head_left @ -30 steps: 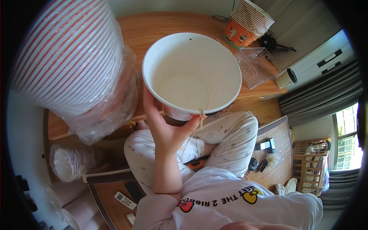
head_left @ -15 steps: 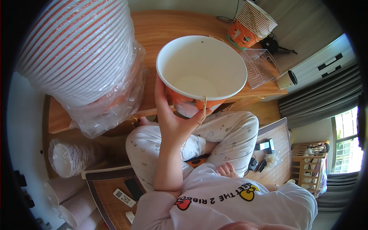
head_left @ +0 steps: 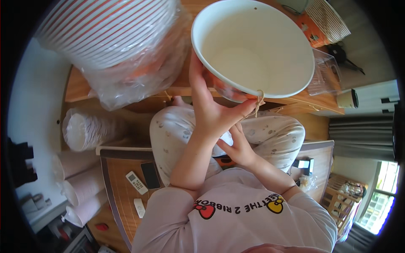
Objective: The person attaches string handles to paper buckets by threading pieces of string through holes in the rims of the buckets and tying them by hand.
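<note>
My left hand [head_left: 213, 110] is closed on a large paper bucket [head_left: 249, 57], white inside with an orange printed outside. Its fingers lie along the bucket's left side and its thumb reaches the near rim. A thin twine string [head_left: 259, 105] is tied at that near rim, by the thumb. The bucket tilts so that its open mouth faces me, with a small hole in the far wall. Under my left wrist, my right hand [head_left: 239, 147] has its thumb apart from its fingers, whose tips are partly hidden. Nothing shows in it.
A tall stack of buckets [head_left: 114, 33] in clear plastic stands left on the wooden desk [head_left: 80, 86]. Farther right are strung buckets [head_left: 327, 23], a clear tray [head_left: 325, 74] and a lidded cup [head_left: 348, 99]. More wrapped stacks [head_left: 84, 130] lie lower left, near a phone [head_left: 150, 175] and remote [head_left: 136, 181].
The bucket in my left hand has moved up and to the right in view and looks larger. My right hand has come from my lap to beneath my left wrist. The view has shifted.
</note>
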{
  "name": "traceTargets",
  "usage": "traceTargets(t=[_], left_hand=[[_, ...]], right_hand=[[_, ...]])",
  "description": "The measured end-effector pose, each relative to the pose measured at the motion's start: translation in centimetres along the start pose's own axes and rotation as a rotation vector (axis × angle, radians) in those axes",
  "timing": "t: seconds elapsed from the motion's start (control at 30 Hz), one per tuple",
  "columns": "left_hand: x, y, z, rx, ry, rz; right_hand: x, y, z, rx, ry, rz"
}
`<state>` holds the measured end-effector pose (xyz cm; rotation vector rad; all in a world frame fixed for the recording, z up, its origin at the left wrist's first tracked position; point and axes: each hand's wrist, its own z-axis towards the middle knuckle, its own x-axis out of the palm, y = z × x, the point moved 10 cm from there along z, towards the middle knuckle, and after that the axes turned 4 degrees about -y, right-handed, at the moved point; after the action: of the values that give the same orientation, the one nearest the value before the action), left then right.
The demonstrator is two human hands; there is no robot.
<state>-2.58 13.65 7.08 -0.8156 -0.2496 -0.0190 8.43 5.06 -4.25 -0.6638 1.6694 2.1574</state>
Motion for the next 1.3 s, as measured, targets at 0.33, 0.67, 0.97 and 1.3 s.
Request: traceTargets(t=[0.33,0.67,0.97,1.3], left_hand=[[-0.6,0.1,-0.2,0.061,-0.103,0.015],[1.0,-2.9,0.9,0.064,0.185,0.156],[1.4,-0.3,-2.2,-0.356,0.382,-0.575],[-1.3,0.8,0.1,-0.242,-0.048,-0.698]], right_hand=[[-8.6,3.2,-4.1,0.084,0.289,1.278],[-31.3,13.2,0.6,-0.455,-0.251,1.047],[-23.6,7.1,7.8,-0.224,-0.208,0.992],[-21.3,10.3,5.4,-0.422,-0.175,0.811]])
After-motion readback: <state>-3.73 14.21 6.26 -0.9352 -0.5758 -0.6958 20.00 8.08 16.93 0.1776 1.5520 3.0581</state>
